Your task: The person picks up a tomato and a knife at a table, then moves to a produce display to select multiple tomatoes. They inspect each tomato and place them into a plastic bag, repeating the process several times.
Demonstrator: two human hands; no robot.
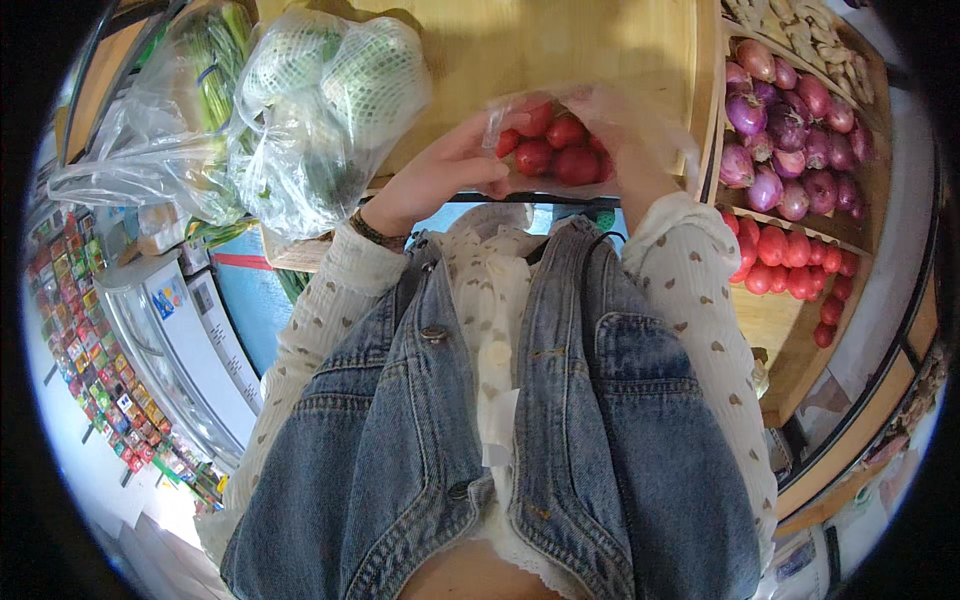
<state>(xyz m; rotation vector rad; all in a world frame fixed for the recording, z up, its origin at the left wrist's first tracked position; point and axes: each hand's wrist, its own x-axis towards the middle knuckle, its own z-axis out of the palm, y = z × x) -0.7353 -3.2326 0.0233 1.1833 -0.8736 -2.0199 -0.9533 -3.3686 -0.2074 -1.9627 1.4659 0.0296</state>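
Observation:
A clear plastic bag [551, 184] with several red tomatoes [576, 165] in it lies at the front edge of the wooden display bin, just ahead of my body. On its left side, the curled fingers of my left hand [469, 161] grip the bag's plastic. My right hand [626, 146] is at the bag's right side, blurred and partly veiled by the film, so the pose of its fingers is unclear. Loose plastic spreads out beyond that hand toward the bin's right divider.
Left of the bag sit bagged round vegetables in white foam nets [330, 82] and bagged green stalks [214, 71]. To the right, wooden compartments hold red onions [795, 135], loose tomatoes [784, 255] and ginger [814, 37]. A white chest freezer [187, 330] stands at lower left.

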